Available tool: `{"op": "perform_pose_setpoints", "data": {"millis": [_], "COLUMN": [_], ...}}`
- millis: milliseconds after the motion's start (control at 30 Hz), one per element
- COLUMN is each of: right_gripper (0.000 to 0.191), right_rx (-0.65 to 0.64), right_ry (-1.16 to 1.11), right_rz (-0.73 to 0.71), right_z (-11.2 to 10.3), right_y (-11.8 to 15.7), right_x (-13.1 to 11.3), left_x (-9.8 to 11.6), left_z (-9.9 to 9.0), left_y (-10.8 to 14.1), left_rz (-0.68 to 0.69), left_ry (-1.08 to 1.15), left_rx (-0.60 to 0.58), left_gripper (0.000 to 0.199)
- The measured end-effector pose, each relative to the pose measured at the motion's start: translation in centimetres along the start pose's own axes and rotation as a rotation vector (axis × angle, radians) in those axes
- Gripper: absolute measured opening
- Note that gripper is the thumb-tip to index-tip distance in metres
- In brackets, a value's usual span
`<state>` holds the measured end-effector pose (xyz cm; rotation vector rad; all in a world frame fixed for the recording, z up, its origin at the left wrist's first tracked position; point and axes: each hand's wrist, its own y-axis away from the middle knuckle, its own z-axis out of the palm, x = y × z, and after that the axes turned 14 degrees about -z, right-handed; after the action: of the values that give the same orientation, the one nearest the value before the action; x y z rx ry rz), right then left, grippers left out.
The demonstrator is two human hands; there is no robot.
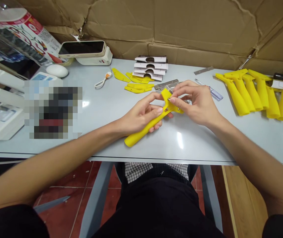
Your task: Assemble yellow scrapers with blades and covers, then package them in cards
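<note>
My left hand (pixel 141 114) is wrapped round a yellow scraper handle (pixel 143 132), which slants with its flared head away from me and its round end low over the table. My right hand (pixel 195 100) is at the head, thumb and fingers pinched on a small shiny screw (pixel 169 99) against the yellow plastic. A clear or metallic strip shows at the head's far edge; the fingers partly cover it. Behind the hands lie flat metal blades (pixel 167 84) and flat yellow plates (pixel 138 87). Some small dark pieces (pixel 187 101) are partly hidden by my right hand.
Several yellow handles (pixel 240 96) lie in a row at the right. A screwdriver (pixel 213 92) and a loose blade (pixel 204 70) are behind my right hand. White card sleeves (pixel 151 67) are stacked at the back. A phone (pixel 82 49) and white device (pixel 2 109) stand left.
</note>
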<state>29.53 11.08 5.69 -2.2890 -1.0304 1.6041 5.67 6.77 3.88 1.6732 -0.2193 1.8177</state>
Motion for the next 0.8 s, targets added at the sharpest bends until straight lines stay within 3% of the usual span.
{"op": "perform_pose_setpoints", "data": {"millis": [267,800], "right_gripper": [0.023,0.017], "right_rx": [-0.014,0.07], "right_ry": [0.001,-0.031], "right_rz": [0.007,0.093], "right_z": [0.2,1.2], "right_y": [0.0,0.3], "right_x": [0.2,-0.5], "left_x": [-0.5,-0.4], "left_z": [-0.2,-0.3], "left_y": [-0.3,-0.3], "left_rz": [0.034,0.022], "left_ry": [-0.001,0.012], "left_rx": [-0.021,-0.041], "left_gripper": [0.044,0.043]}}
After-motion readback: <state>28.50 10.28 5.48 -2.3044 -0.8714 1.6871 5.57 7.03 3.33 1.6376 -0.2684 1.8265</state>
